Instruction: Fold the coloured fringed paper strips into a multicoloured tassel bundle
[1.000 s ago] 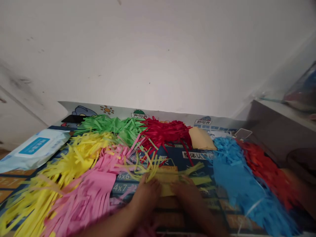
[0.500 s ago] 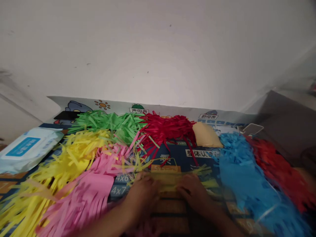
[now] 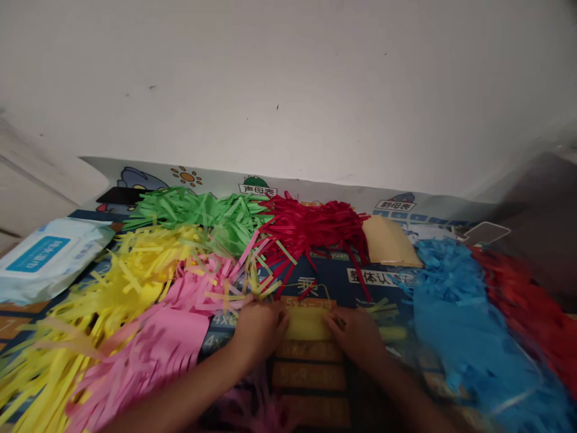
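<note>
Between my two hands lies a strip of yellow fringed paper (image 3: 308, 323), its cut ends sticking out past both sides. My left hand (image 3: 259, 329) is closed on its left end, fingers curled. The other end is gripped by my right hand (image 3: 356, 335), thumb and fingers pinched together. Left of my left hand are pink fringed paper (image 3: 180, 334) and a heap of yellow fringed paper (image 3: 139, 267). Beyond my hands sit green shredded paper (image 3: 198, 213) and dark red shredded paper (image 3: 318, 225). To the right of my right hand spreads blue fringed paper (image 3: 451, 307).
A pack of wipes (image 3: 40, 258) lies at the far left. A tan curved piece (image 3: 391, 243) sits beside the dark red paper. More red fringed paper (image 3: 525, 307) lies at the far right. A printed mat (image 3: 311, 376) covers the table, which meets a white wall (image 3: 288, 90).
The view has shifted slightly, moving the far things up and the right-hand ones rightward in the picture. Both hands keep hold of the yellow strip, now less blurred.
</note>
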A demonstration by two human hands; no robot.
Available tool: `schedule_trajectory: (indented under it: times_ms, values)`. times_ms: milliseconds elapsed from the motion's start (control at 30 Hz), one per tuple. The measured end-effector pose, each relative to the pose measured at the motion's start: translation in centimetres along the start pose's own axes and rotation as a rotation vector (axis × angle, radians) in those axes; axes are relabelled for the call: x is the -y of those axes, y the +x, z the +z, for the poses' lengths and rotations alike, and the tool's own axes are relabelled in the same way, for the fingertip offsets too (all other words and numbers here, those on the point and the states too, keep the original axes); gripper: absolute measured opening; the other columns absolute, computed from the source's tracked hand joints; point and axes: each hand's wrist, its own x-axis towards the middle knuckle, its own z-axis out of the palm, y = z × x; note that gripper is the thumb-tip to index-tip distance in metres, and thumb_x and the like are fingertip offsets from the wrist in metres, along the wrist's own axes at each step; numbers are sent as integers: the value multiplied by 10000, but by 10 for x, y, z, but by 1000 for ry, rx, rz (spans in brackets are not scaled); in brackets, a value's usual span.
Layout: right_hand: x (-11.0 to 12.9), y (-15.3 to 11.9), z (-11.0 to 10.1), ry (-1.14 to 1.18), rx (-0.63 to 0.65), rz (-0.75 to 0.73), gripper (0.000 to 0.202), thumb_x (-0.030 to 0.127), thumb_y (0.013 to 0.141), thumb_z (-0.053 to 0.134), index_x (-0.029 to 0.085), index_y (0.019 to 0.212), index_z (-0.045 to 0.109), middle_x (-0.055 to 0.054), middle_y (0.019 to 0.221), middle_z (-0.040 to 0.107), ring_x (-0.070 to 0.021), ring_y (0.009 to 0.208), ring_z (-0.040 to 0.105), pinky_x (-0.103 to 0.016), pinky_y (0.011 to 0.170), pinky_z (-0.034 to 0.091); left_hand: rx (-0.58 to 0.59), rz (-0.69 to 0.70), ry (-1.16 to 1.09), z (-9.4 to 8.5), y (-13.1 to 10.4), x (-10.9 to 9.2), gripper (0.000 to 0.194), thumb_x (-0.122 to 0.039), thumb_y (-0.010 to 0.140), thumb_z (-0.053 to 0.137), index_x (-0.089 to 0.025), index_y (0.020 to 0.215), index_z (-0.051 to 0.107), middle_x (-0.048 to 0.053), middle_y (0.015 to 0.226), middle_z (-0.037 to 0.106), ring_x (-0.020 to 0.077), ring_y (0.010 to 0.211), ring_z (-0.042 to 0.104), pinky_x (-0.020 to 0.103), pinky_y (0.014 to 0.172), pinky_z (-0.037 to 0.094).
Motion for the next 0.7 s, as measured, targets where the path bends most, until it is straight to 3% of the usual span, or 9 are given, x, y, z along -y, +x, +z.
schedule_trajectory:
  times_ms: [533,633,700]
  values:
    - [2,-2,6,-48,-54,-3,239,278,862,533,217,670,661,-19,710,730,-176,681,640,-283,676,308,-9,4,106,3,4,0,242,-323,908,509,-184,818,685,75,708,744,240,684,696,375,782,436]
    - [0,1,0,-69,-59,-1,253,271,859,540,217,637,649,-16,674,718,-171,652,627,-285,662,306,-34,26,143,3,3,-1,239,-315,919,508,-176,827,679,77,683,723,239,675,679,384,772,437]
    - [-4,2,-9,-92,-75,18,259,284,862,545,212,633,642,-30,652,700,-190,650,616,-301,669,310,-69,62,174,3,3,-4,207,-279,927,504,-174,879,676,94,777,722,261,782,668,413,807,425]
